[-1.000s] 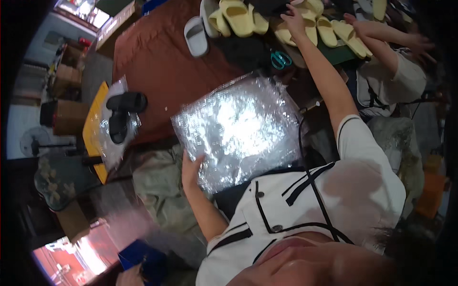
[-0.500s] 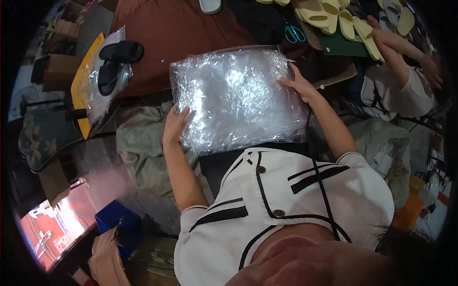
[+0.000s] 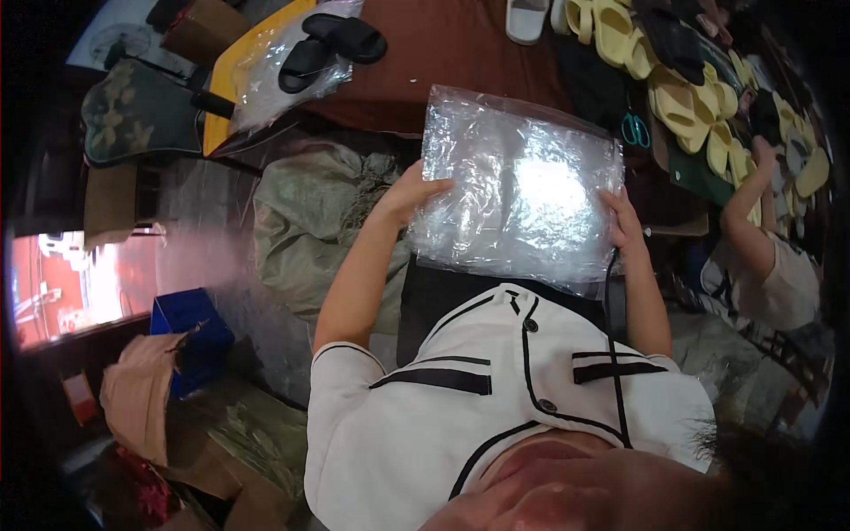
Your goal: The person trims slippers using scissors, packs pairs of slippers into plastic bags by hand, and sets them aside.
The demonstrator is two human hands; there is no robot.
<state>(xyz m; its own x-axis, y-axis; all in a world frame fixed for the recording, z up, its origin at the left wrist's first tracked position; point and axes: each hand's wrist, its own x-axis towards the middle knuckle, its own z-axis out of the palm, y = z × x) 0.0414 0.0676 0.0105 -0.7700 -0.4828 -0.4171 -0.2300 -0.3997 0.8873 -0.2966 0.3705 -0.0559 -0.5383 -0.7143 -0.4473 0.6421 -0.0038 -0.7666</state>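
Observation:
A stack of clear plastic bags [image 3: 496, 168], flat and shiny, is held between my two hands in front of my body. My left hand [image 3: 412, 193] grips its left edge, thumb on top and the other fingers hidden beneath. At the right edge my right hand [image 3: 625, 221] pinches the stack, also with the thumb over the top. The far edge of the plastic overlaps the brown-covered table [image 3: 403, 53]. A pair of teal-handled scissors [image 3: 634, 130] lies on dark cloth just beyond my right hand.
Black slippers [image 3: 343, 37] rest on clear plastic at the far left, by a yellow board [image 3: 220, 122]. Several yellow slippers [image 3: 677, 106] lie at the far right, where another person's arm [image 3: 748, 212] reaches in. A grey-green sack [image 3: 305, 212] stands left; a blue box [image 3: 190, 332] sits lower left.
The view has turned, so surroundings appear shifted right. The plastic stack stays in both hands, tilted slightly differently, and my right hand now grips lower on its edge.

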